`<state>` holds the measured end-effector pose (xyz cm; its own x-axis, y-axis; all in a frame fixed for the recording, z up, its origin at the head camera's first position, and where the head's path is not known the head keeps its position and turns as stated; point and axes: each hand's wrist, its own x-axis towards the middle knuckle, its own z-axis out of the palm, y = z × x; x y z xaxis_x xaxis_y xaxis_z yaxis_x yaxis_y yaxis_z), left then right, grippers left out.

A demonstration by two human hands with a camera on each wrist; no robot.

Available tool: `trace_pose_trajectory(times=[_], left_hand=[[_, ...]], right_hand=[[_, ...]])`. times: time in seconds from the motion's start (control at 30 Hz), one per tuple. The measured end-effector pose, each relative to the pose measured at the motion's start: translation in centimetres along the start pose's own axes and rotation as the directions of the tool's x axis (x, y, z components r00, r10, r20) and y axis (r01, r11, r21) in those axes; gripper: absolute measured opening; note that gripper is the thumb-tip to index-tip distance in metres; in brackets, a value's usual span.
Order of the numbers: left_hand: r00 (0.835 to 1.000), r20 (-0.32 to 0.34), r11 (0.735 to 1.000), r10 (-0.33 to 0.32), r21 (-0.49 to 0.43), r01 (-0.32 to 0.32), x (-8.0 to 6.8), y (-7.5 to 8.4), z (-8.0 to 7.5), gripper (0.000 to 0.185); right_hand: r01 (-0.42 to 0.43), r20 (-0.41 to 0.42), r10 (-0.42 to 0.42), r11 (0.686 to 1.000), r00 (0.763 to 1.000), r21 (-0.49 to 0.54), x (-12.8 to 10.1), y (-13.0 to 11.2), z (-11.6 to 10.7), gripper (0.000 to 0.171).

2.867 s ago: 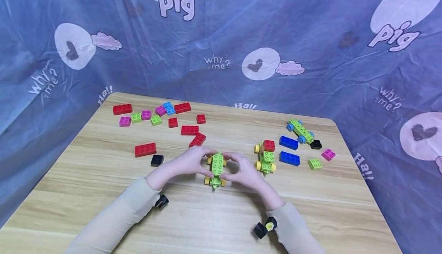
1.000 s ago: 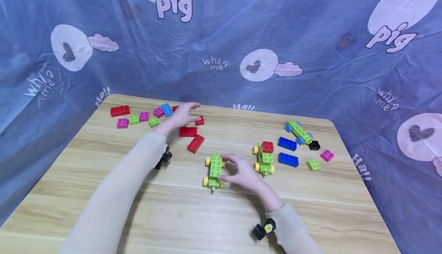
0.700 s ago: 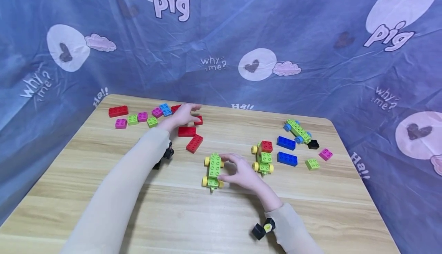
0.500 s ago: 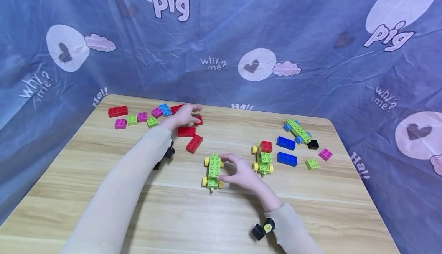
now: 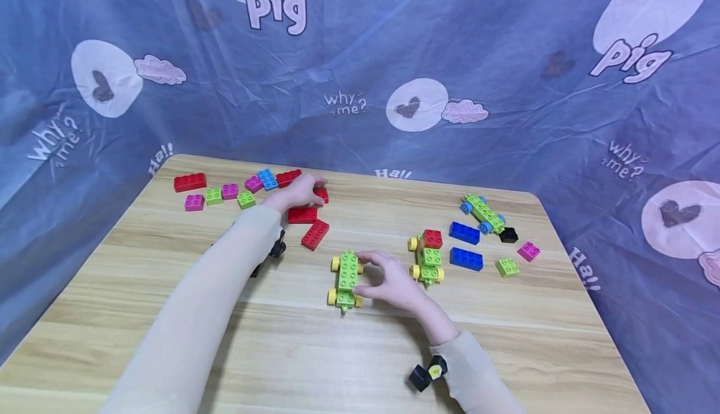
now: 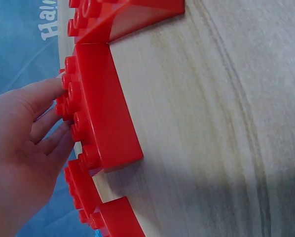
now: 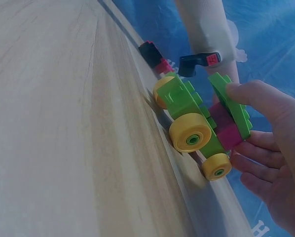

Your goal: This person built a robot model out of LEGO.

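My left hand (image 5: 298,192) is at the far left, thumb and fingers pinching a small red building brick (image 5: 322,194). In the left wrist view, a long red brick (image 6: 110,111) stands in front of the fingers and hides most of that small brick. My right hand (image 5: 389,281) holds a toy car (image 5: 349,271) from its right side on the table. This car has a green base, yellow wheels and a studded green top plate. Pink bricks (image 7: 230,136) sit under the plate in the right wrist view, where my thumb touches the plate's edge.
A second yellow-wheeled car (image 5: 430,257) carries a red brick, right of my right hand. Blue bricks (image 5: 465,259) and a blue-wheeled car base (image 5: 482,213) lie farther right. Red, pink, green and light-blue bricks (image 5: 267,179) lie around my left hand. A patterned curtain (image 5: 360,57) hangs behind the table.
My left hand has left the yellow-wheeled car and reached to the far left; over the last half second its fingers close around the small red brick. My right hand stays at the car.
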<state>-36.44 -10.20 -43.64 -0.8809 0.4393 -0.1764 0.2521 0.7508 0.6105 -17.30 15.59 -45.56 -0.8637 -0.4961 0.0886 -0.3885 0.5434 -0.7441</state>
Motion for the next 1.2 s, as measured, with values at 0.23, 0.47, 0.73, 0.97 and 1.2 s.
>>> trace_pose_trajectory(times=[0.23,0.47,0.73,0.97,1.2], left_hand=[[1.000,0.011,0.999,-0.005,0.050,0.005,0.03,-0.26,0.23,0.061],[1.000,0.016,0.999,-0.003,0.054,0.002,0.15,-0.45,0.33,0.058],[1.000,0.000,0.998,-0.015,0.053,0.015,0.06,-0.48,0.28,0.057],[1.000,-0.011,0.999,-0.030,0.044,0.030,-0.28,-0.41,0.11,0.057],[0.999,-0.034,0.999,0.006,0.032,-0.005,-0.76,0.07,-0.27,0.053]], right_hand=[[0.002,0.004,-0.002,1.000,1.000,0.008,-0.04,-0.02,0.03,0.070],[-0.015,0.004,0.015,1.000,1.000,0.013,-0.06,-0.12,0.00,0.071],[-0.020,0.010,0.020,1.000,1.000,0.009,0.00,-0.29,-0.10,0.071],[-0.023,0.009,0.023,1.000,1.000,0.002,0.00,-0.34,-0.08,0.071],[-0.017,0.007,0.017,1.000,1.000,-0.010,0.01,-0.37,-0.09,0.071]])
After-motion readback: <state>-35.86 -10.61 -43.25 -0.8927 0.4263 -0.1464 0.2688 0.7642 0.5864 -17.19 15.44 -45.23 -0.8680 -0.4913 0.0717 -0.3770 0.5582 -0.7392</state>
